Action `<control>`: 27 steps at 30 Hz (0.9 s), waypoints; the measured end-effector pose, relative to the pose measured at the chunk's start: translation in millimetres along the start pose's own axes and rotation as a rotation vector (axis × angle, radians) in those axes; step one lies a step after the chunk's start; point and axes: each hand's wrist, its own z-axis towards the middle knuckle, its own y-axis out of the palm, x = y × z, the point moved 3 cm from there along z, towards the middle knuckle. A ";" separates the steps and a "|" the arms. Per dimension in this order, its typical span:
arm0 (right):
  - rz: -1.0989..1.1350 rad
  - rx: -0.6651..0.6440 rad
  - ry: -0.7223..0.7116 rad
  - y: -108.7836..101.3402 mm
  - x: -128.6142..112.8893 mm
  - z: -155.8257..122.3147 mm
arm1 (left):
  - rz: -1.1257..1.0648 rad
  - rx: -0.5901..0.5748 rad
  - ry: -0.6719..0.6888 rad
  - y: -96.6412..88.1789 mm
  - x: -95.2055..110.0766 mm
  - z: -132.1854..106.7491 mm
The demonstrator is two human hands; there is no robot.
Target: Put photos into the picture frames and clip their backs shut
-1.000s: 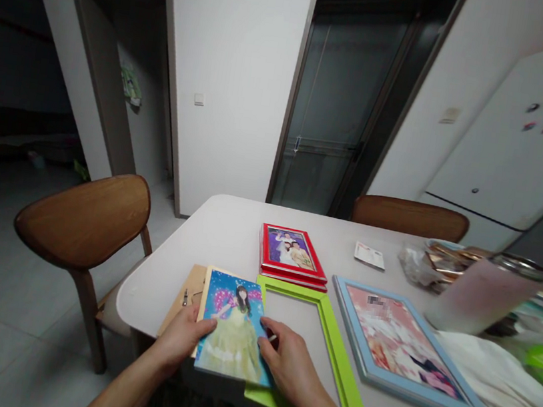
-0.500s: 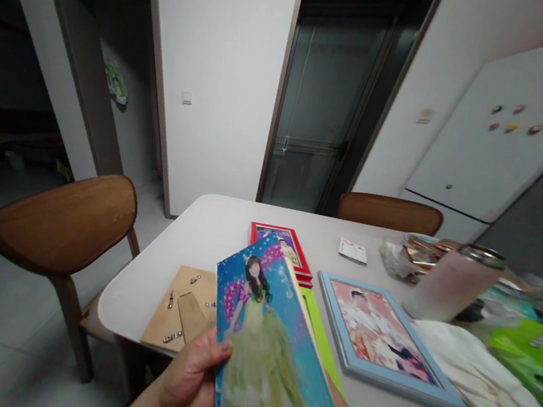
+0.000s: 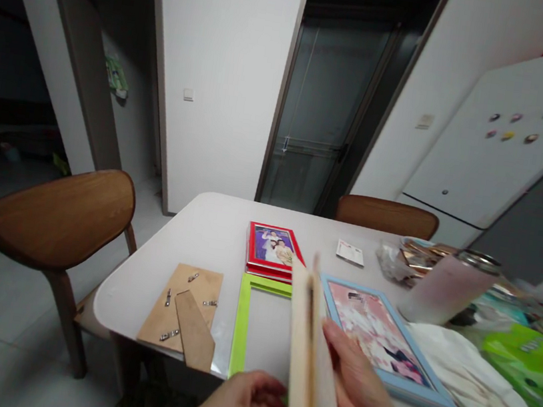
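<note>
My right hand (image 3: 363,378) grips a picture board (image 3: 311,371) with its fingers and thumb. The board stands nearly edge-on, showing pale sides and a blurred brown edge; its picture side is turned out of sight. By the board's lower left side is my left hand (image 3: 246,405), fingers curled and partly blurred; what they hold, if anything, is hidden. Beneath them, a lime-green picture frame (image 3: 240,327) lies on the table, partly covered by the board and hand. To the left lies a brown frame backing (image 3: 160,312) with metal clips and a stand flap (image 3: 195,334).
Red picture frames (image 3: 270,267) are stacked behind the green one. A light-blue frame (image 3: 427,390) with a photo lies at the right, near a white cloth (image 3: 460,371), a pink tumbler (image 3: 446,289) and a green packet (image 3: 527,361). A small card (image 3: 350,252) lies farther back on the table (image 3: 218,223).
The picture board has turned from showing its blue picture to edge-on and moved right. My right hand has come into view on it, while my left hand has shifted right and down. The green frame is uncovered.
</note>
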 end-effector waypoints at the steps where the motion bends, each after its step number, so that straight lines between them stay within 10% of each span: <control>1: -0.010 0.015 0.040 -7.0 -3.5 3.7 | 0.118 0.118 0.064 -10.7 4.1 -1.7; 6: -0.227 0.076 0.100 -25.3 -2.5 32.5 | 0.738 0.460 0.299 -43.0 23.4 -10.1; 27: -1.609 0.147 -0.274 -8.6 -2.7 55.0 | 1.323 0.252 0.303 -25.7 17.9 -5.6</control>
